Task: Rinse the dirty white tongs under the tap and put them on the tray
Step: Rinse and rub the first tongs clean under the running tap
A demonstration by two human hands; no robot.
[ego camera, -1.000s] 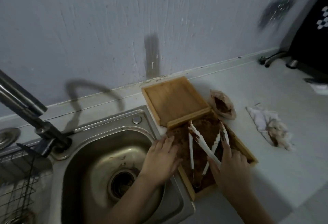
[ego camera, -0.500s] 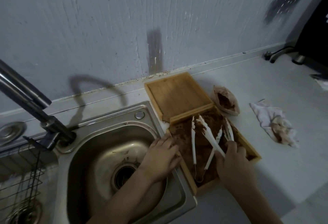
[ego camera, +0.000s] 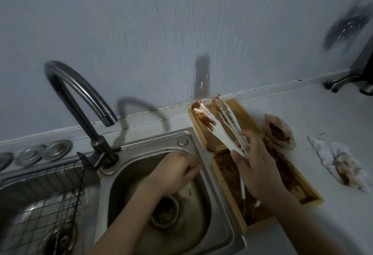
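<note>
My right hand [ego camera: 255, 166] grips a pair of white tongs [ego camera: 218, 125] smeared with brown, lifted off the dirty wooden tray [ego camera: 306, 186], their tips pointing up toward the wall. A second pair of white tongs [ego camera: 243, 191] still lies in that tray, mostly hidden under my hand. Behind it sits a cleaner wooden tray [ego camera: 245, 117]. My left hand [ego camera: 175, 172] rests on the right rim of the steel sink [ego camera: 228, 210], fingers curled, holding nothing that I can see. The curved tap [ego camera: 80, 97] stands at the sink's back left, with no water running.
A brown-stained paper bag [ego camera: 279, 133] and a soiled white cloth [ego camera: 343, 166] lie on the counter to the right. A wire rack [ego camera: 46, 200] sits in the left basin. Round metal lids [ego camera: 43, 151] line the back ledge. A dark appliance [ego camera: 363, 69] stands far right.
My right hand closed on one pair of tongs and raised it out of the dirty tray, tips now up over the back tray. The view shifted so the tap shows fully.
</note>
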